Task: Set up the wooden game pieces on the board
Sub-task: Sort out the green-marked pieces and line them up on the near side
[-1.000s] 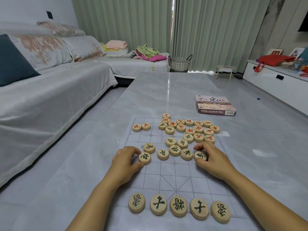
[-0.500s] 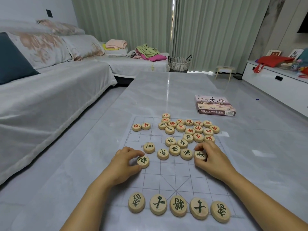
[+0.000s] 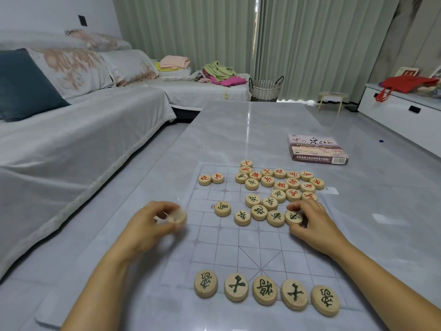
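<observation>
Left hand point(image 3: 148, 225) fingers grasp one piece point(image 3: 177, 217) at the board's point(image 3: 238, 247) left edge; right hand point(image 3: 312, 223) fingers pinch a green piece point(image 3: 294, 217). Five green pieces point(image 3: 265, 290) sit placed nearer than the fingers; the heap point(image 3: 281, 185) beyond them is unsorted.

A person's left hand point(image 3: 152, 226) pinches a wooden piece point(image 3: 177, 216) (blurred) at the left edge of the board point(image 3: 238, 247), while the right hand point(image 3: 315, 226) grips a green-marked piece point(image 3: 294, 217) among loose ones. A row of five green-marked pieces point(image 3: 265, 290) lies nearer than both hands; red-marked pieces point(image 3: 281, 185) cluster beyond the right hand, the game box point(image 3: 317, 150) farther still.
</observation>
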A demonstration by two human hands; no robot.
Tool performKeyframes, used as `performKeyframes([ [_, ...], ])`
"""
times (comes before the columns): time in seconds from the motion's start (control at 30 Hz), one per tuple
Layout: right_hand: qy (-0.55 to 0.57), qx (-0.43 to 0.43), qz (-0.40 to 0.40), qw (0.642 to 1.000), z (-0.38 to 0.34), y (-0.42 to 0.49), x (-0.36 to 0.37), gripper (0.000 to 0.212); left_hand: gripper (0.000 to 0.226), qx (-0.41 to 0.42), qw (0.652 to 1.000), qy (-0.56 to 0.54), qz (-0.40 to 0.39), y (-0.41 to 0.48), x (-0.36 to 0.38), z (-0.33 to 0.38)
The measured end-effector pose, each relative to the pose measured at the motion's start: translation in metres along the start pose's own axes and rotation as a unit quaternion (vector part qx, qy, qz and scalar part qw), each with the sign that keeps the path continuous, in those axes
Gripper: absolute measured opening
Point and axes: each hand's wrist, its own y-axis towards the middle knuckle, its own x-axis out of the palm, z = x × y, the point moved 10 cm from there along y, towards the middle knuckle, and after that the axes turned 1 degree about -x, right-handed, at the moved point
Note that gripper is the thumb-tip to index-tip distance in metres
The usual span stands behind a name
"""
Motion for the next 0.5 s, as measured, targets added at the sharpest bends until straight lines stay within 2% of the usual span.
performKeyframes([
  [0.07, 0.001, -0.001, -0.001, 1.000, -0.001, 0.000, 0.000, 0.039, 0.033, 0.001, 1.000, -0.018, -0.013, -0.008, -0.009, -0.003],
  [0.2, -0.004, 0.000, -0.001, 1.000, -0.001, -0.001, 0.000, 0.039, 0.041, 0.023, 0.993, 0.036, -0.113, -0.018, 0.021, 0.003],
  [0.37, -0.005, -0.005, 0.007, 1.000, -0.004, -0.001, 0.000, 0.034, 0.040, 0.055, 0.985, 0.072, -0.146, -0.018, 0.042, 0.012],
  [0.5, -0.013, -0.004, 0.008, 1.000, -0.003, -0.001, 0.000, 0.031, 0.043, 0.042, 0.985, 0.068, -0.154, -0.016, 0.046, 0.010],
])
